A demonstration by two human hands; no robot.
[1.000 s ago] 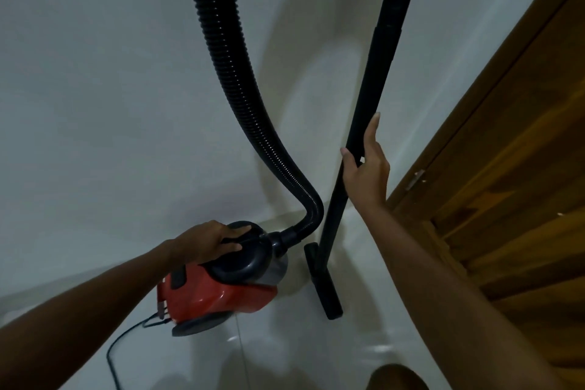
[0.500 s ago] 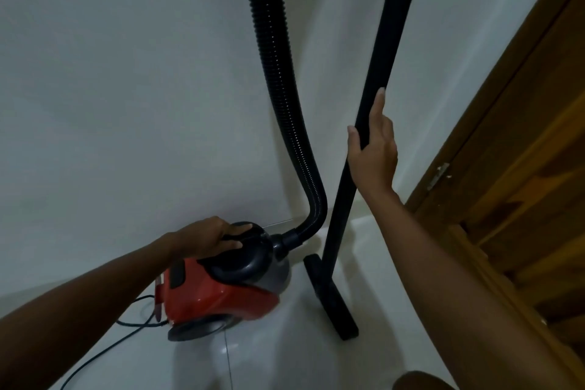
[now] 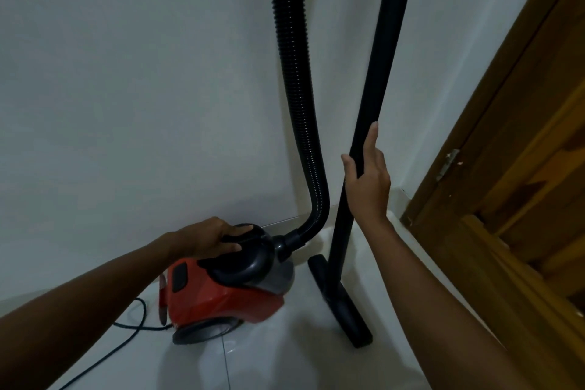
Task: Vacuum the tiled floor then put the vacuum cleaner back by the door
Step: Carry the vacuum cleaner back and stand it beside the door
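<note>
Left hand: yours, fingers curled over the black handle on top of the vacuum cleaner, gripping it.
Right hand: fingers nearly straight along the black tube, thumb round its other side; a light steadying hold.
Vacuum cleaner: red body, on the tiled floor close to the white wall, near the wooden door.
Hose: ribbed, rises from the body's front, top out of view.
Floor head: flat on the tiles, beside the body.
Cord: loose, trailing left.

Handling, as judged: parking step, near done. Set the body down square before you let go of the handle. Lean the tube gently toward the wall and test that it stands before you release it. Keep the cord clear of the door's swing.
</note>
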